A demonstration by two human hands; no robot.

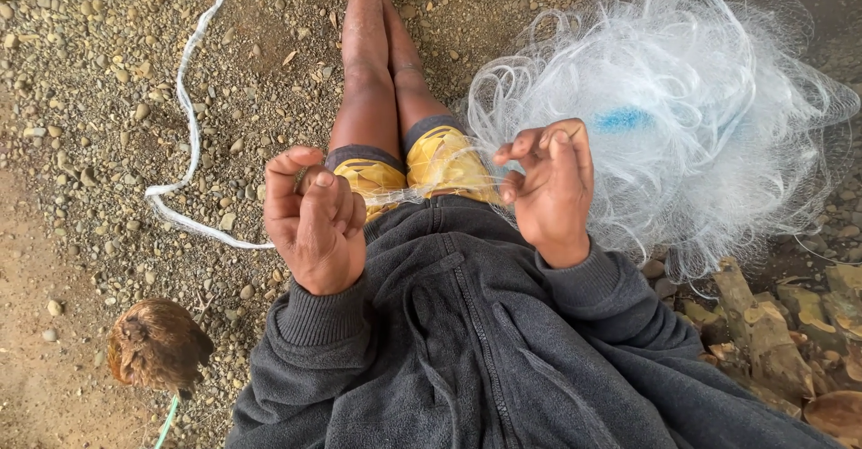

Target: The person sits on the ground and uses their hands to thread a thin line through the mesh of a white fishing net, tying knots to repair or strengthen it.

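1. Left hand (314, 224) and right hand (548, 189): fingers curled, pinching a taut net strand (404, 195).
2. Strand axis: 9-to-3 o'clock.
3. Fishing net (664, 117) heaped at 2 o'clock.

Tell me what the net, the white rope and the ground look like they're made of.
Net: fine clear monofilament, likely nylon; strands are glossy, translucent and springy, piled in loops, and a stretch runs between the left hand and right hand.
Rope: white twisted or braided cord, matte; fibre unclear.
Ground: packed dirt strewn with small rounded pebbles, dry and dull.
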